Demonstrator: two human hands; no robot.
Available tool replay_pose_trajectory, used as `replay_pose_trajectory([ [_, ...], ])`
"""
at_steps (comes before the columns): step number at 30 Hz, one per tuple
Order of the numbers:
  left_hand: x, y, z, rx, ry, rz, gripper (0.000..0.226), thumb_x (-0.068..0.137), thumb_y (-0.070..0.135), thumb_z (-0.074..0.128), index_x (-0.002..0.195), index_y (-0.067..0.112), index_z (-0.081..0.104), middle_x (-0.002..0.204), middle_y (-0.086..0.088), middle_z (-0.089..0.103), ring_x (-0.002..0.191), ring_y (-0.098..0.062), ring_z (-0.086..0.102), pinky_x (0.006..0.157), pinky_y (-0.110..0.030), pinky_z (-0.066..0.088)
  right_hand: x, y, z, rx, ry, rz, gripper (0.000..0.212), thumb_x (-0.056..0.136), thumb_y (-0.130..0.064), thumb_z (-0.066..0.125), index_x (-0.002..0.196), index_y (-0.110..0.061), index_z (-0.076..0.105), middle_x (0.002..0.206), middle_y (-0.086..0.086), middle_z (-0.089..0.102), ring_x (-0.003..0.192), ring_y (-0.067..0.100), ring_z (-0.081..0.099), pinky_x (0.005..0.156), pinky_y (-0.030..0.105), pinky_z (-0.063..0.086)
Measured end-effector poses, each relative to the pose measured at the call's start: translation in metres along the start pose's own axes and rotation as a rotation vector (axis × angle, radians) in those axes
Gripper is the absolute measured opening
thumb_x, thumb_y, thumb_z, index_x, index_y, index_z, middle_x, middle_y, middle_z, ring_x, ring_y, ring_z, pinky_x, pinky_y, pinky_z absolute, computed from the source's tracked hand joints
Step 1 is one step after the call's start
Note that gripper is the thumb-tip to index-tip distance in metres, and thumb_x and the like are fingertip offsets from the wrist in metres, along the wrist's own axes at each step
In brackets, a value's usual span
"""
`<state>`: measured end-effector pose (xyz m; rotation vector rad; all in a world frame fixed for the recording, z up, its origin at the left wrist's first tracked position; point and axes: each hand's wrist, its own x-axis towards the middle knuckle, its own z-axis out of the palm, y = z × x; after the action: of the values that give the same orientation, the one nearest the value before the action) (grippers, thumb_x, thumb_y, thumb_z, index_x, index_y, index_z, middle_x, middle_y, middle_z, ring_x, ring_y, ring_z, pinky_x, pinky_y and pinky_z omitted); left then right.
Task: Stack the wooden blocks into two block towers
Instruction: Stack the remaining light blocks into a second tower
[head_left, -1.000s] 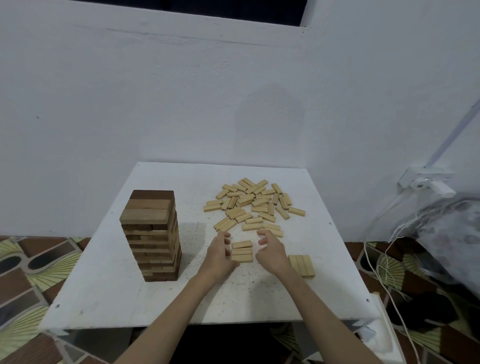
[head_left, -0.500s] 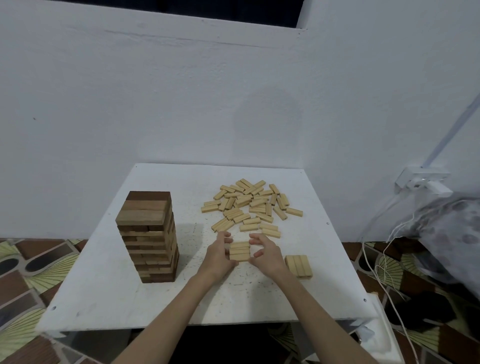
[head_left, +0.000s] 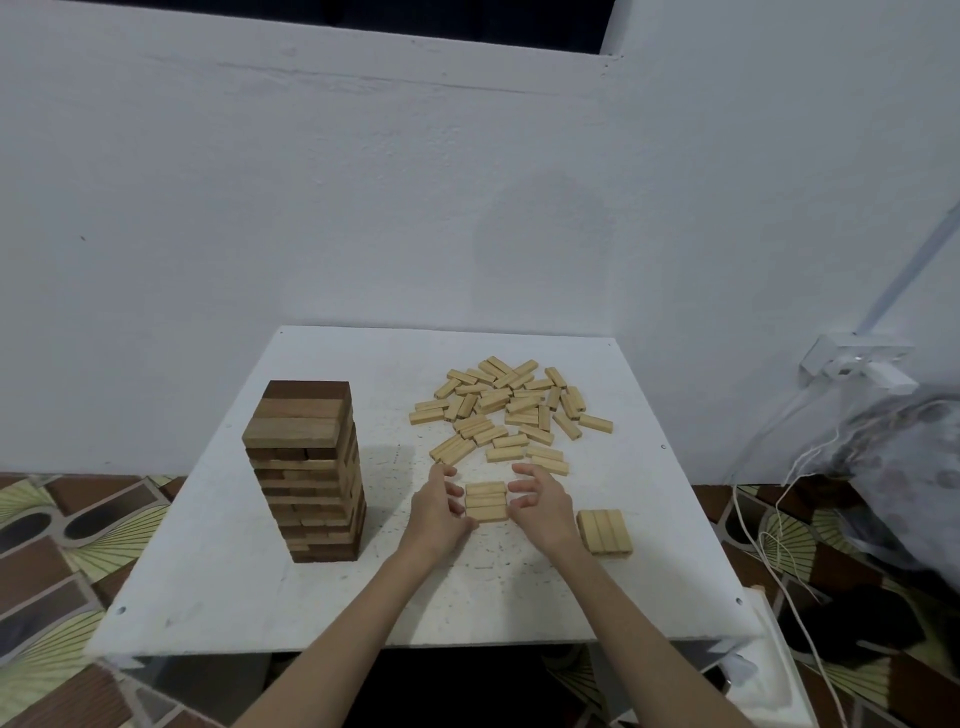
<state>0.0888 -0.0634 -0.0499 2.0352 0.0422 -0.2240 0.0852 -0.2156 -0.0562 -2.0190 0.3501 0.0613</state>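
Three pale blocks (head_left: 486, 501) lying side by side as one flat row, a little in from the front edge of the tabletop (head_left: 234, 587), right of its middle. Flanked by both hands: left hand (head_left: 439, 512) at the row's left ends, right hand (head_left: 537, 506) at its right ends, fingers loosely curled and spread, tips at or just off the wood; actual contact too close to call. Nothing pinched or lifted by either.

Judged as squaring up a layer for the second tower. Best done by pressing evenly inward from both ends with flat fingertips, so the three ends come flush and no gap stays between neighbours. Worth checking the long sides too, since a skewed layer low down leans everything above it. Light pressure only: smooth blocks on a smooth board likely to skate or pivot.

Just right of the right hand, near the front right corner, a second row of three (head_left: 604, 531) lying crosswise to the first, probably the next layer; to be lifted as a set by pinching its outer blocks and set down at right angles.

Behind the hands, toward the back right, the loose pile of pale blocks (head_left: 511, 410). Near the left edge, the finished dark tower (head_left: 306, 473), well apart; elbows best kept away from it.
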Motion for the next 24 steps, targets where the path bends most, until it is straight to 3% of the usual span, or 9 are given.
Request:
replay_pose_trajectory([
  [5,0.0001,0.0003,0.0029,-0.002,0.031,-0.016,0.057,0.074,-0.006,0.071,0.121,0.010,0.043,0.090,-0.001,0.054,0.068,-0.005,0.049,0.059,-0.009,0.044,0.0008,-0.0005,0.0024,0.007,-0.008,-0.008,0.046,0.084,0.004,0.052,0.126,-0.016,0.054,0.103,0.003,0.065,0.087,0.016,0.060,0.074,0.028,0.054],
  [10,0.0005,-0.0008,0.0039,0.004,0.052,-0.014,0.056,0.074,-0.005,0.072,0.120,0.010,0.044,0.093,-0.003,0.055,0.070,-0.006,0.050,0.059,-0.008,0.044,0.0012,0.0008,0.0029,-0.004,0.003,-0.010,0.046,0.085,0.004,0.052,0.125,-0.017,0.055,0.102,0.003,0.066,0.090,0.018,0.063,0.076,0.030,0.056],
  [18,-0.0003,-0.0006,0.0043,-0.040,0.063,-0.021,0.054,0.073,-0.003,0.074,0.115,0.012,0.044,0.094,-0.005,0.056,0.072,-0.008,0.051,0.063,-0.012,0.046,-0.0025,-0.0001,0.0028,0.044,0.042,0.020,0.041,0.084,0.007,0.054,0.118,-0.015,0.058,0.084,-0.003,0.064,0.071,0.007,0.057,0.062,0.015,0.049],
  [24,-0.0003,-0.0009,0.0045,-0.051,0.075,-0.022,0.054,0.072,-0.003,0.075,0.115,0.012,0.045,0.094,-0.005,0.057,0.073,-0.010,0.052,0.064,-0.013,0.046,-0.0057,-0.0024,0.0039,0.064,0.068,0.028,0.039,0.081,0.006,0.062,0.114,-0.015,0.060,0.083,-0.004,0.063,0.069,0.004,0.057,0.062,0.010,0.047],
])
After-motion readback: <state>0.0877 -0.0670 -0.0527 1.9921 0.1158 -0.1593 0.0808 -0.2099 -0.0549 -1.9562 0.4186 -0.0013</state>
